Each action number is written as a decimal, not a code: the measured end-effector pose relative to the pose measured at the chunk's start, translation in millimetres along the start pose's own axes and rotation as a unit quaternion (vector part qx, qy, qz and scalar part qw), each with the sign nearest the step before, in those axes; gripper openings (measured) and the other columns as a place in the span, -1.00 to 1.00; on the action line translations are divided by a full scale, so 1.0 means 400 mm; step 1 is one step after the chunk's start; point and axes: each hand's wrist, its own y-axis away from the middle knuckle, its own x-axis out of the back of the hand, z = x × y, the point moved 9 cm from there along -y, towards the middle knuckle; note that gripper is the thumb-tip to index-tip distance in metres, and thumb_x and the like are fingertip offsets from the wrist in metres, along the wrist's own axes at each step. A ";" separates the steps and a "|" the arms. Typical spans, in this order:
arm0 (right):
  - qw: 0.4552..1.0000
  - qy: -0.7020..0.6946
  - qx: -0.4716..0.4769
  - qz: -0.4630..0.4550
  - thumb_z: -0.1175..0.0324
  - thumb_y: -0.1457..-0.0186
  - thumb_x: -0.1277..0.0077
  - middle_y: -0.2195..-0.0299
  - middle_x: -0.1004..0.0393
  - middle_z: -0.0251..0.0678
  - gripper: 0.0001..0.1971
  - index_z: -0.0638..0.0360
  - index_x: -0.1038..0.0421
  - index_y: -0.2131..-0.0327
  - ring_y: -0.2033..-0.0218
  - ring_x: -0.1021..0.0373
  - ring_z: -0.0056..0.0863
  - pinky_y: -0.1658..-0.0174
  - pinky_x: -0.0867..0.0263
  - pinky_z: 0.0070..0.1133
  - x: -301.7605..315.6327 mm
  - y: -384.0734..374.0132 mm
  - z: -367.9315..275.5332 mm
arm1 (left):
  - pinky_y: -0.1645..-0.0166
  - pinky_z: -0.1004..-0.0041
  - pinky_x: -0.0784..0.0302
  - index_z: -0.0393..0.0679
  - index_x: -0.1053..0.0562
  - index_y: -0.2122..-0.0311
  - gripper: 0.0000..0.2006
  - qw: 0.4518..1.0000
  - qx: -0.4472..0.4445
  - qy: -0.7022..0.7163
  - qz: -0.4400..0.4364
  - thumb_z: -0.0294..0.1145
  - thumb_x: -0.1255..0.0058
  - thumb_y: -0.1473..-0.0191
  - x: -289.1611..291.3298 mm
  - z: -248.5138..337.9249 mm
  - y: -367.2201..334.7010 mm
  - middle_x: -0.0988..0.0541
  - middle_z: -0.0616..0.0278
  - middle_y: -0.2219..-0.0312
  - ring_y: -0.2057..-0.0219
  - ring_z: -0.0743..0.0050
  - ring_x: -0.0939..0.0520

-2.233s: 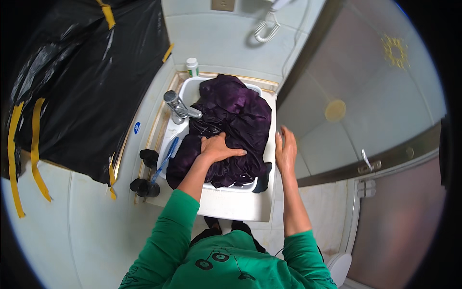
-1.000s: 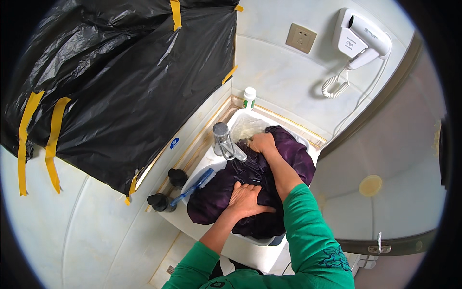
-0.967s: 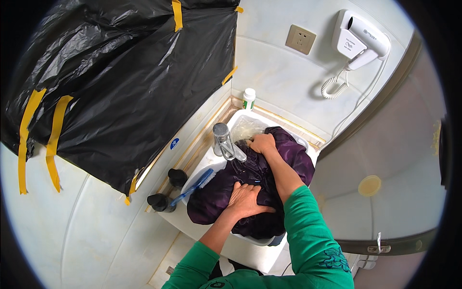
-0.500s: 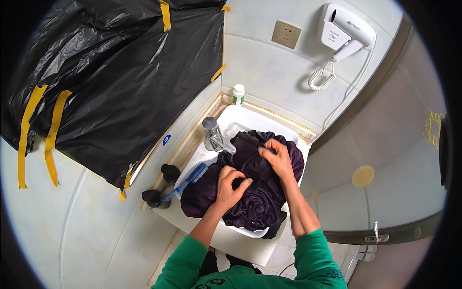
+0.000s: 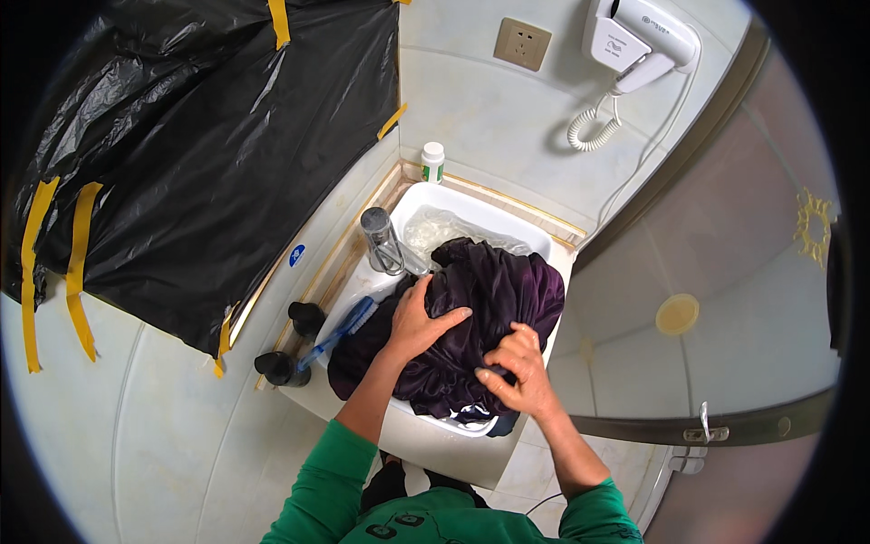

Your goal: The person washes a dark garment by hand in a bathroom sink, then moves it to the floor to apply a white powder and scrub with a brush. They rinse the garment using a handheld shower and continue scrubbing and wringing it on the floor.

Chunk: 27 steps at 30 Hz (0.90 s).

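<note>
A heap of shiny dark purple cloth (image 5: 521, 286) fills most of a white washbasin (image 5: 535, 238) and bulges over its near rim. My left hand (image 5: 420, 325) lies on the left part of the heap, thumb and fingers spread apart. Lower and to the right, my right hand (image 5: 522, 374) has its fingers curled with a fold of the cloth pinched against the thumb. At the basin's left stands a metal faucet (image 5: 381, 239), its spout reaching over the edge of the cloth. Beside my left forearm lies a blue brush (image 5: 349, 328).
A white bottle (image 5: 433, 163) stands at the back corner. Two black-topped containers (image 5: 306, 318) sit left of the basin. A hair dryer (image 5: 654, 43) and a wall socket (image 5: 522, 45) are above. Black plastic sheeting (image 5: 227, 163) covers the left wall; a curved panel door (image 5: 625, 308) stands right.
My right hand has come down toward me with the cloth. My left hand has moved up and opened out. The heap has shifted, baring more of the basin's back. The view has shifted slightly.
</note>
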 end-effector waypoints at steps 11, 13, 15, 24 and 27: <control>0.945 0.145 -0.284 -0.072 -0.29 -0.02 -0.05 -0.25 -0.25 -0.08 -0.18 0.00 -0.27 -0.24 -0.27 -0.13 0.00 -0.30 -0.04 -0.23 -0.098 -0.198 0.491 | 0.18 0.11 -0.47 -0.18 -0.28 0.22 -0.39 0.994 -0.001 0.068 0.090 0.07 -0.34 0.11 -0.010 0.051 0.140 -0.59 -0.04 0.40 0.31 -0.11 -0.63; 0.951 0.049 -0.278 -0.127 -0.27 -0.01 -0.06 -0.21 -0.31 -0.07 -0.20 0.00 -0.30 -0.23 -0.28 -0.14 -0.05 -0.30 -0.04 -0.23 -0.159 -0.228 0.542 | 0.21 0.11 -0.47 -0.18 -0.27 0.21 -0.37 0.994 0.000 0.070 0.086 0.09 -0.36 0.13 -0.015 0.057 0.161 -0.57 -0.03 0.42 0.34 -0.09 -0.62; 0.960 -0.037 -0.255 -0.113 -0.06 -0.04 -0.15 -0.08 -0.46 -0.08 -0.38 0.06 -0.42 -0.13 -0.18 -0.29 -0.17 -0.25 -0.13 -0.34 -0.182 -0.248 0.562 | 0.26 0.11 -0.46 -0.18 -0.26 0.21 -0.33 0.995 -0.001 0.028 0.099 0.11 -0.38 0.16 -0.015 0.062 0.175 -0.51 0.01 0.48 0.40 -0.07 -0.59; 0.854 -0.369 -0.365 -0.045 0.36 -0.22 -0.06 0.21 -0.57 -0.34 -0.73 0.29 -0.49 0.06 0.23 -0.41 -0.56 0.08 -0.36 -0.58 -0.299 -0.195 0.849 | 0.38 0.39 -0.40 -0.17 -0.26 0.26 -0.36 0.988 -0.087 0.019 0.130 -0.01 -0.47 0.21 -0.024 0.094 0.191 -0.33 0.26 0.57 0.54 0.43 -0.38; 0.886 -0.266 -0.381 0.006 0.29 -0.25 0.05 0.20 -0.60 -0.15 -0.70 0.28 -0.51 0.09 0.22 -0.51 -0.37 0.06 -0.40 -0.47 -0.288 -0.171 0.941 | 0.35 0.22 -0.44 -0.19 -0.25 0.28 -0.32 0.992 -0.065 0.020 0.105 0.10 -0.42 0.20 -0.035 0.089 0.191 -0.39 0.06 0.54 0.49 0.07 -0.48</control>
